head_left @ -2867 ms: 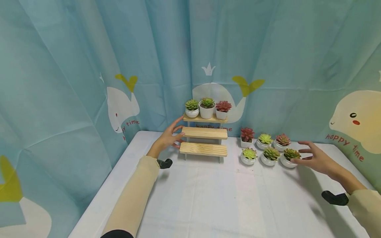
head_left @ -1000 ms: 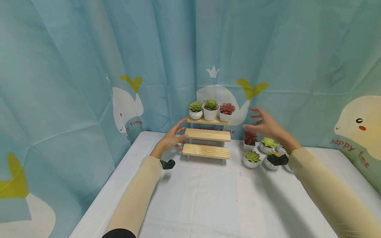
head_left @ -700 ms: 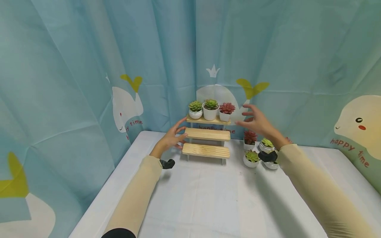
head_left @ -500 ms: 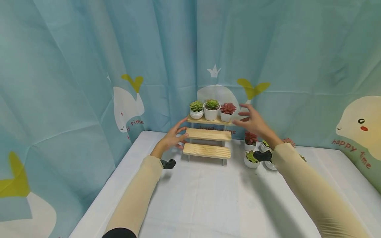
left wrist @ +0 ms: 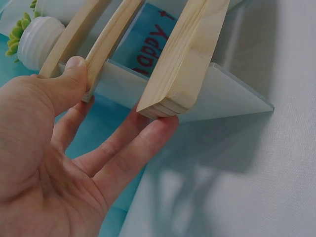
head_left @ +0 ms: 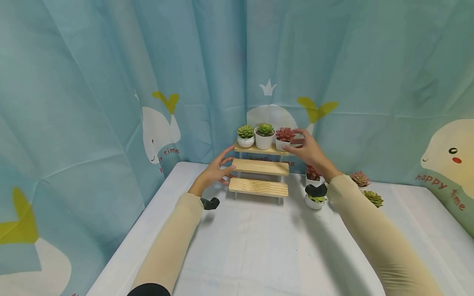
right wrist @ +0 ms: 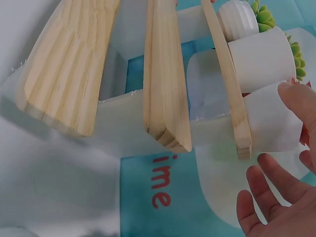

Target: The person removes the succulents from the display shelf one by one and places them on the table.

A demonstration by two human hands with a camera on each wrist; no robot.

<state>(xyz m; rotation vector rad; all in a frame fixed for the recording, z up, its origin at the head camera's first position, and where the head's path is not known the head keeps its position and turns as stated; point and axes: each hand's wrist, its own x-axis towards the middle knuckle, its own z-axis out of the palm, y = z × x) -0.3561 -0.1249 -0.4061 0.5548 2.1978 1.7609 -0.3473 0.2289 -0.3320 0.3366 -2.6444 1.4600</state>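
Note:
A three-tier wooden shelf stand (head_left: 261, 166) stands at the back of the table. On its top tier are two green succulents (head_left: 245, 131) and a red succulent in a white pot (head_left: 285, 135) at the right end. My left hand (head_left: 212, 172) is at the stand's left end; in the left wrist view its thumb touches the middle board (left wrist: 106, 47) and a fingertip touches the lowest board (left wrist: 182, 64). My right hand (head_left: 310, 151) is spread beside the red succulent. In the right wrist view its thumb reaches the white pot (right wrist: 271, 118), and the other fingers stay apart from it.
Several potted succulents stand on the table at the right, among them a red one (head_left: 313, 172), a pinkish one (head_left: 360, 179) and a green one (head_left: 374, 198). My right sleeve (head_left: 363, 222) hides part of that group. A blue curtain (head_left: 207, 82) hangs behind.
My right hand has moved left from the pots on the table to the red succulent on the top tier. My left hand keeps its place at the stand.

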